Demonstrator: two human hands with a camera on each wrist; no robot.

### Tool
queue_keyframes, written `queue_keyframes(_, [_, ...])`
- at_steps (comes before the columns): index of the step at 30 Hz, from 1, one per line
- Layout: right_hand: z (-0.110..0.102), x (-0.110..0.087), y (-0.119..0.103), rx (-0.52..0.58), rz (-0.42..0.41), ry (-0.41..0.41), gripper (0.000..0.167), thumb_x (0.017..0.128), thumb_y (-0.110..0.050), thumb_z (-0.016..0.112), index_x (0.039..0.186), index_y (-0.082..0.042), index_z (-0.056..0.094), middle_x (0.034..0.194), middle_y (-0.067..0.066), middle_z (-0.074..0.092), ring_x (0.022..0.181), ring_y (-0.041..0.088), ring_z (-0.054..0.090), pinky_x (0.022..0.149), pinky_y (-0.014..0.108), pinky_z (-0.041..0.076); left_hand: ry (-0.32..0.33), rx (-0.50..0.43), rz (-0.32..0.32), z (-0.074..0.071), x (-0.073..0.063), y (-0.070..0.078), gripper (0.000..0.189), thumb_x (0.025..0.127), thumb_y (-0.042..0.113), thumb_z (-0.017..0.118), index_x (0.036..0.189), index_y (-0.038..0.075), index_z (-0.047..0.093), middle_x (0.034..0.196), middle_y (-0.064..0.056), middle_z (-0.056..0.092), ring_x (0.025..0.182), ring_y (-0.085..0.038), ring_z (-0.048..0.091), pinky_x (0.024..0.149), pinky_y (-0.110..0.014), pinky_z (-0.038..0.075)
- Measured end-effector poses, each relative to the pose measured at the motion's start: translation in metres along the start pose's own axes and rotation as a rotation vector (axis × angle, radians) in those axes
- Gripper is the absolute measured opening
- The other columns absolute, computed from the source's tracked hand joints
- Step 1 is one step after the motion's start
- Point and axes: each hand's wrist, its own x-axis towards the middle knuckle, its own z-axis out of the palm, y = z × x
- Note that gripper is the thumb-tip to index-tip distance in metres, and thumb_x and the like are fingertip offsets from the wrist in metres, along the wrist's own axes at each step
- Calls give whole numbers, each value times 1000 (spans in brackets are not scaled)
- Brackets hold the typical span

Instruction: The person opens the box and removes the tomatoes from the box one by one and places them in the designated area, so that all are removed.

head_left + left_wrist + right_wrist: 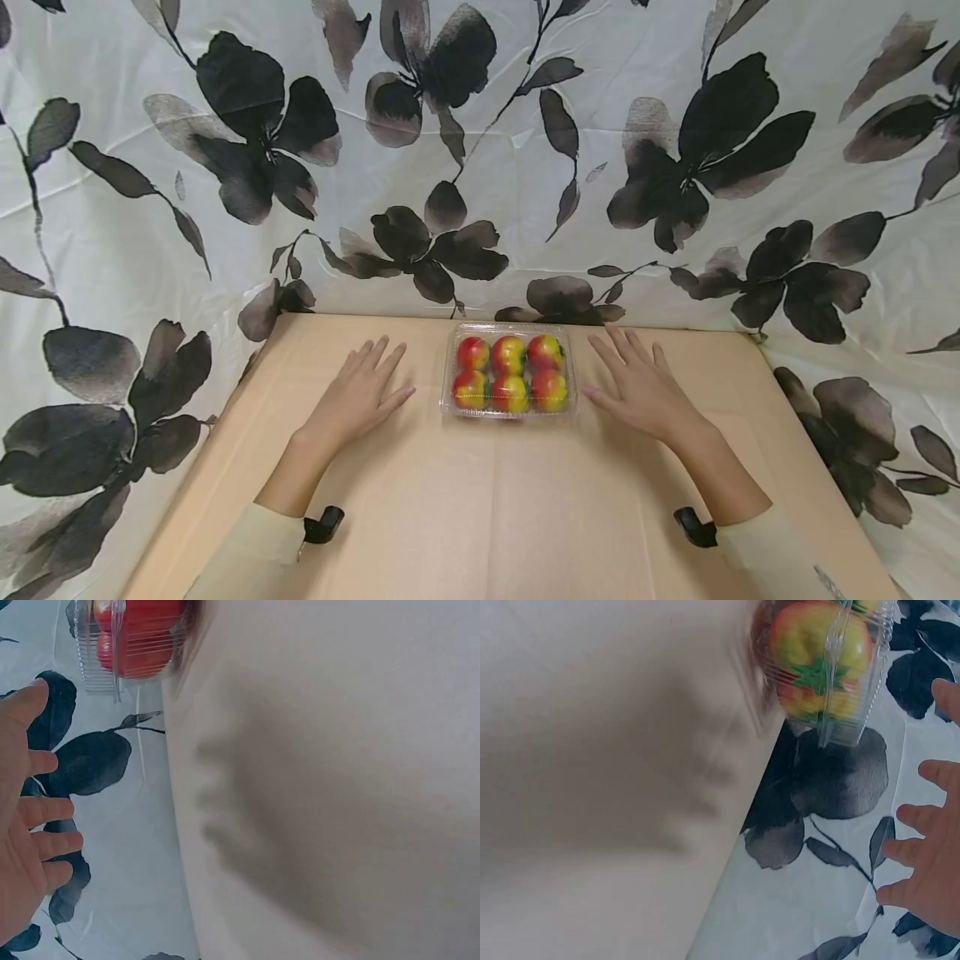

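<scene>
A clear plastic clamshell box (510, 417) stands near the far edge of the table, its lid down over several red-and-yellow fruits (509, 393) in two rows. To its left is my left hand (360, 396), fingers spread and apart from the box. My right hand (641, 387) is spread in the same way on the other side, its thumb nearer the box. Neither hand holds anything. In the left wrist view the box's side (116, 652) shows red fruit through it. Green leaf shapes (817, 675) show through the plastic in the right wrist view.
The light wooden-coloured table (495, 517) spreads out in front of the box. Behind it and at both sides hangs a white cloth (540, 208) with dark flowers. Black wrist straps (324, 525) are worn at both cuffs.
</scene>
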Motion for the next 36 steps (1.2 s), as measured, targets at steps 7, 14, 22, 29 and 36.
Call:
queue_keyframes(7, [3, 11, -10, 0, -71, -14, 83, 96, -56, 64, 163, -19, 32, 171, 17, 20, 157, 48, 16, 120, 81, 11, 3, -114, 36, 9, 1, -2, 74, 99, 43, 67, 155, 2, 43, 158, -29, 41, 146, -49, 39, 125, -61, 30])
queue_keyframes(14, [6, 24, -25, 22, -181, 15, 83, 91, -53, 72, 160, -21, 39, 168, 17, 30, 153, 47, 27, 119, 81, 17, -2, -239, 55, 12, 1, 1, 71, 98, 39, 70, 153, 1, 46, 154, -24, 49, 143, -44, 46, 122, -57, 38])
queue_keyframes(22, [13, 39, -47, 82, -247, -20, 80, 89, -57, 73, 157, -27, 44, 164, 15, 37, 154, 45, 28, 121, 78, 19, 40, -370, 50, 22, 5, 2, 63, 95, 25, 77, 147, -1, 53, 144, -21, 60, 135, -41, 56, 116, -57, 46])
queue_keyframes(29, [21, 51, -64, 76, -339, -22, 77, 88, -53, 75, 155, -27, 48, 163, 12, 40, 153, 39, 33, 125, 73, 13, 6, -558, -7, 32, 7, 1, 59, 94, 19, 78, 143, -4, 55, 134, -23, 67, 121, -38, 67, 105, -53, 56])
queue_keyframes(36, [28, 62, -81, 71, -417, -17, 69, 90, -55, 73, 151, -31, 52, 159, 10, 45, 150, 31, 38, 125, 71, 21, -67, -775, -76, 38, 9, 4, 55, 95, 13, 76, 142, -6, 55, 129, -25, 69, 114, -35, 71, 98, -45, 61])
